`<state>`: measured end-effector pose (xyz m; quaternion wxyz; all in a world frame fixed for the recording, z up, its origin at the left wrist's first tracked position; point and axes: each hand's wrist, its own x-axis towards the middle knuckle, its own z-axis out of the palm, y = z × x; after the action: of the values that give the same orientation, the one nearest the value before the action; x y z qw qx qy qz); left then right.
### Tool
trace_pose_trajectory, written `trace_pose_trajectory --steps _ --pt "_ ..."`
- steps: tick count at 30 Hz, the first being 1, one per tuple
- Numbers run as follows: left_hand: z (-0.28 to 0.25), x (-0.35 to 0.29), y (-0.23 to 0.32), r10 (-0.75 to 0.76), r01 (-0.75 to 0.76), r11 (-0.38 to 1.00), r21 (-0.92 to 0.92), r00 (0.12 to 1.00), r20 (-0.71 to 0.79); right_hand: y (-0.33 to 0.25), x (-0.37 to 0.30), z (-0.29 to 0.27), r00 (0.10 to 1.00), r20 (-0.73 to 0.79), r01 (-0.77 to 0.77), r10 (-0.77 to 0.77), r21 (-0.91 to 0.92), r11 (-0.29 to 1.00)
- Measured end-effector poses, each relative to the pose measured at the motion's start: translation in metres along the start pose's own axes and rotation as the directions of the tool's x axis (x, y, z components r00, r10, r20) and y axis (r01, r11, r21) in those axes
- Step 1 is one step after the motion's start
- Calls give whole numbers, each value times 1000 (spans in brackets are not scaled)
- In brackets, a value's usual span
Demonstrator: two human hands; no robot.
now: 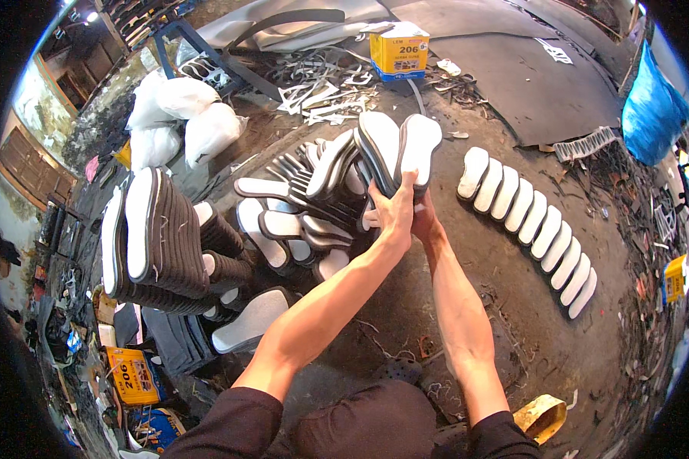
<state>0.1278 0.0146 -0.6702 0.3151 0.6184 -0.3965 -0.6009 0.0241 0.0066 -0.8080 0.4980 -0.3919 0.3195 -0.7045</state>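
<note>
In front of me, both hands are raised with white-topped, dark-edged shoe soles in them. My left hand (393, 208) is closed round the heel end of a small stack of soles (378, 144). Closed beside it, almost touching, my right hand (426, 218) grips another sole (419, 145); whether more lie under it I cannot tell. The fingertips are partly hidden. Just left of the hands lies a loose pile of soles (283, 224), some on edge. To the right, a curved row of overlapping soles (540, 223) rests on the floor, white sides up.
Tall stacks of soles (168, 237) stand at the left. White bags (207, 134) sit behind them. A yellow and blue tin (400, 55) stands beyond my hands, near dark sheets (524, 88) and cut strips (325, 96). A blue bag (654, 111) is far right.
</note>
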Motion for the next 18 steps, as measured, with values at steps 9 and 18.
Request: trace_pose_trajectory --steps 9,18 --pt "5 -12 -33 49 -45 998 -32 989 142 18 -36 -24 991 -131 12 -21 -69 998" --pt "1 -27 -112 28 -19 1000 -25 873 487 35 -141 -47 779 -621 -16 87 119 993"
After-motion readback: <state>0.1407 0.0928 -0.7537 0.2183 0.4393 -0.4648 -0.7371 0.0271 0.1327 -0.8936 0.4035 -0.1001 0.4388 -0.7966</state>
